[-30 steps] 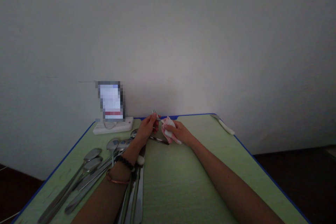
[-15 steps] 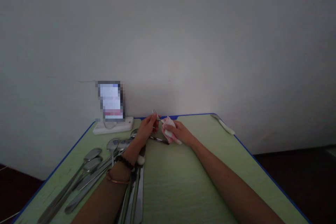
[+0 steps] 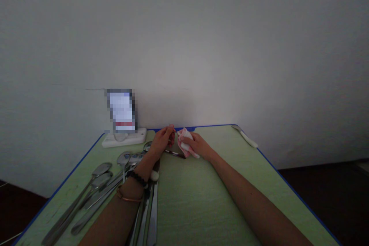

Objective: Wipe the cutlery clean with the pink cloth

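Near the table's far edge, my left hand [image 3: 165, 137] is closed in a pinch on a small fork, which the fingers now almost wholly cover. Just to its right, my right hand [image 3: 198, 145] is closed around a crumpled pink and white cloth [image 3: 186, 144]. The two hands are close together above the table. Below them lies a piece of cutlery with a dark, light-banded handle [image 3: 176, 154]; my left hand hides part of it. A spoon bowl [image 3: 147, 146] shows beside my left wrist.
Several large metal spoons [image 3: 100, 180] and other long utensils [image 3: 151, 211] lie on the left half of the green table [image 3: 201, 200]. A phone [image 3: 122, 111] stands on a white base [image 3: 125, 138] at the back left. White-handled cutlery [image 3: 248, 138] rests at the far right edge, by the wall.
The fork's tines, which stuck up above my left fingers, have dropped mostly out of sight behind them. My right hand and the cloth have stayed almost still.
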{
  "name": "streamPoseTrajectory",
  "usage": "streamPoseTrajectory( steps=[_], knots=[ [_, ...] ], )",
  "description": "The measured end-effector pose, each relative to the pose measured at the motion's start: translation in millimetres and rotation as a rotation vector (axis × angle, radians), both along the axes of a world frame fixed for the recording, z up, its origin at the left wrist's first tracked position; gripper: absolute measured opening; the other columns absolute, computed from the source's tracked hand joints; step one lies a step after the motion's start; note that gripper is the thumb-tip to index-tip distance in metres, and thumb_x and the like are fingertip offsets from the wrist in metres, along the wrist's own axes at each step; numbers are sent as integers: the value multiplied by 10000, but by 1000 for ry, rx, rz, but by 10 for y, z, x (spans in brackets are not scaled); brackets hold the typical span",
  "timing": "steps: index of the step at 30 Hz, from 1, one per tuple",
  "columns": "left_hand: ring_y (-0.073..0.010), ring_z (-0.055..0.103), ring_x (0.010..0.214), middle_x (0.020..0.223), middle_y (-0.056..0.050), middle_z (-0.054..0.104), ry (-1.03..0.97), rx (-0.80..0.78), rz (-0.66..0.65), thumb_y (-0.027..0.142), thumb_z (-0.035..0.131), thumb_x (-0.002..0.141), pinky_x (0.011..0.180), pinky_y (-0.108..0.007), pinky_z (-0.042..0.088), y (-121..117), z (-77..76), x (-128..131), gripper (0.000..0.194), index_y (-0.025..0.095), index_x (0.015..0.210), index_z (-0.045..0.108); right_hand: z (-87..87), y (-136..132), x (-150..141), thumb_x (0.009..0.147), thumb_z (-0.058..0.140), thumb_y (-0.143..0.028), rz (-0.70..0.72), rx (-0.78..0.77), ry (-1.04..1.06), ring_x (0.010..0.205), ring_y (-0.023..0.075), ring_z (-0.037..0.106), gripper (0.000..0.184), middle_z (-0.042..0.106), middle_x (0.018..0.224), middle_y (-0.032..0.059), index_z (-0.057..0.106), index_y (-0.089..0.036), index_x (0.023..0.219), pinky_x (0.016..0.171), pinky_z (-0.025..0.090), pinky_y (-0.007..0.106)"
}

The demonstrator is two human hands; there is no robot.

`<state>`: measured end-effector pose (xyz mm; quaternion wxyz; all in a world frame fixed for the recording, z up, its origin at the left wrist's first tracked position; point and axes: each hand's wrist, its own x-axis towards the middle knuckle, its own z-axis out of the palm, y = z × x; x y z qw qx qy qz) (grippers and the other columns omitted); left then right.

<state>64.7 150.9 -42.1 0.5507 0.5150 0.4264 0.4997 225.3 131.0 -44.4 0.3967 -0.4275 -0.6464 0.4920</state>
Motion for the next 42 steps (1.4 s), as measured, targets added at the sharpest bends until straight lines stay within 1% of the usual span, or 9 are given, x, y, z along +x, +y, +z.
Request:
streamPoseTrajectory(
  steps=[4, 10, 15, 20, 28, 35, 42],
  knots=[
    [-83, 466, 385, 515, 58, 495, 5, 1, -2, 598, 585, 688, 351, -186, 348, -2, 9, -2, 438, 161, 693, 570, 10, -9, -3, 775, 536, -380, -6, 4, -2, 528, 101, 428, 241, 492, 530, -37, 583, -144, 786, 547, 357, 225],
    [-83, 468, 389, 521, 55, 495, 7, 10, -2, 612, 584, 683, 352, -183, 349, 7, -1, 3, 455, 158, 693, 565, 5, -4, -8, 761, 550, -368, -18, 3, 23, 568, 95, 440, 244, 529, 621, -20, 588, -131, 808, 563, 363, 217],
    [-87, 465, 390, 512, 56, 493, 8, 15, -4, 603, 583, 692, 352, -186, 350, 3, -3, -3, 443, 160, 691, 570, 11, -2, -7, 765, 542, -374, -15, -3, 14, 552, 94, 429, 256, 519, 606, -29, 588, -133, 839, 571, 364, 222],
    [-87, 467, 396, 528, 52, 498, 5, 13, -13, 591, 585, 699, 352, -187, 351, -6, 7, -2, 429, 162, 696, 569, 9, 4, -1, 757, 547, -388, -5, 7, 13, 568, 99, 439, 262, 524, 610, -24, 589, -132, 795, 583, 368, 226],
    [-86, 468, 392, 520, 55, 499, 6, 5, -4, 586, 586, 701, 356, -187, 348, -6, 9, -1, 423, 163, 687, 572, 23, -13, -6, 767, 538, -382, -22, 10, -6, 553, 101, 435, 254, 516, 581, -24, 592, -136, 800, 563, 366, 223],
    [-87, 464, 389, 512, 61, 495, 1, 6, -8, 589, 583, 702, 355, -189, 340, -9, 5, 0, 424, 165, 698, 571, -5, 3, -2, 760, 549, -371, -22, 0, 19, 576, 96, 440, 262, 535, 647, -17, 596, -130, 850, 569, 370, 217],
    [-86, 469, 394, 518, 59, 500, 5, 10, -7, 596, 583, 697, 363, -189, 353, -8, -6, -5, 435, 161, 696, 571, 11, -8, -5, 760, 551, -374, -31, 7, -3, 563, 95, 433, 247, 519, 609, -20, 589, -131, 784, 565, 370, 216]
  ],
)
